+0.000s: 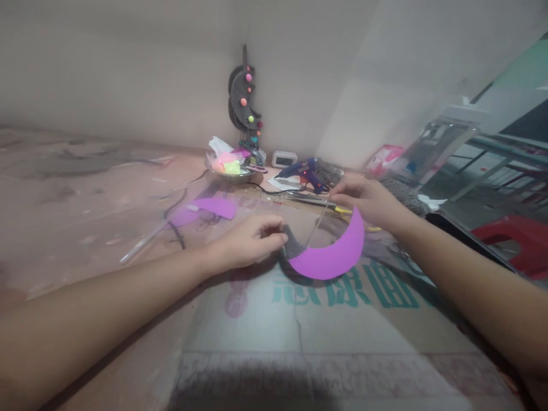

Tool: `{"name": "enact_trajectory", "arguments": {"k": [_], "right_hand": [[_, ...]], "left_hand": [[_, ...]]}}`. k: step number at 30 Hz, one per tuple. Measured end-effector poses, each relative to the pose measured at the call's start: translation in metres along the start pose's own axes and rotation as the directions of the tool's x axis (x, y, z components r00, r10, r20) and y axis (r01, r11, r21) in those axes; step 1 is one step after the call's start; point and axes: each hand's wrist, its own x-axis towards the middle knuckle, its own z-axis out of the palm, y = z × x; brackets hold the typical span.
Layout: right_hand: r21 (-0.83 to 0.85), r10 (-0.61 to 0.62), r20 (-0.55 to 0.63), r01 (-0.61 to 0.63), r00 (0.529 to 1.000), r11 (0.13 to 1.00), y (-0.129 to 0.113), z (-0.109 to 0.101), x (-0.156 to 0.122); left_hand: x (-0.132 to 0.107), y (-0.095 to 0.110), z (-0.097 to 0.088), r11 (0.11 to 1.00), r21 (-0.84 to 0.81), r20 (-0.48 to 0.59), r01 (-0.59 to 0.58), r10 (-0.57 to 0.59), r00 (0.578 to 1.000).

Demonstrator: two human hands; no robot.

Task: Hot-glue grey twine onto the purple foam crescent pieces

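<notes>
My left hand (263, 237) pinches the grey-wrapped end of a purple crescent cutout (327, 262), which is held up above the table. Grey yarn or cord covers its left tip; the rest of it is bare purple. A thin strand of yarn (317, 228) runs from the wrapped part up to my right hand (351, 194), whose fingers pinch it taut. Behind the right hand lie scissors (342, 209) with yellow handles, partly hidden.
A blue hot glue gun (303, 171), a small white clock (284, 159) and a bowl (231, 177) of bright pompoms stand at the back. Purple scraps (214, 206) lie left. A finished-looking grey crescent (244, 100) with coloured balls hangs on the wall. A red stool (518, 245) is at right.
</notes>
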Motion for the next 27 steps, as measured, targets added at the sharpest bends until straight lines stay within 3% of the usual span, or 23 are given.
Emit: {"name": "enact_trajectory", "arguments": {"k": [5, 8, 10, 12, 15, 17, 19, 23, 27], "right_hand": [[-0.149, -0.248, -0.028, 0.241, 0.968, 0.959, 0.004, 0.021, -0.006], [-0.101, -0.329, -0.091, 0.320, 0.940, 0.942, -0.011, 0.031, -0.015], [0.042, -0.254, -0.073, 0.257, 0.964, 0.965, -0.022, 0.037, -0.022], [0.214, -0.131, 0.039, 0.120, 0.991, 0.969, -0.030, 0.043, -0.028], [0.456, 0.005, 0.219, -0.107, 0.976, 0.884, -0.032, 0.053, -0.037], [0.554, 0.049, 0.264, -0.193, 0.963, 0.810, -0.030, 0.059, -0.040], [0.566, 0.079, 0.265, -0.221, 0.961, 0.794, -0.029, 0.063, -0.041], [0.462, 0.138, 0.234, -0.235, 0.962, 0.855, -0.031, 0.063, -0.041], [0.418, 0.122, 0.180, -0.188, 0.976, 0.889, -0.028, 0.065, -0.038]], "left_hand": [[0.000, 0.000, 0.000, 0.994, -0.062, -0.051, 0.088, -0.091, 0.994], [0.002, 0.000, -0.001, 0.994, -0.037, -0.128, 0.101, -0.105, 0.986], [0.003, 0.001, -0.002, 0.996, -0.025, -0.162, 0.086, -0.089, 0.983], [0.003, 0.001, -0.002, 0.997, -0.019, -0.184, 0.081, -0.083, 0.979], [0.003, 0.000, -0.003, 0.995, -0.011, -0.198, 0.099, -0.099, 0.975], [0.003, 0.000, -0.003, 0.994, -0.005, -0.201, 0.107, -0.106, 0.974], [0.002, 0.000, -0.003, 0.993, 0.007, -0.205, 0.116, -0.112, 0.972], [0.002, -0.001, -0.003, 0.990, 0.018, -0.200, 0.141, -0.135, 0.971], [0.003, -0.001, -0.001, 0.993, 0.001, -0.189, 0.115, -0.113, 0.975]]}}
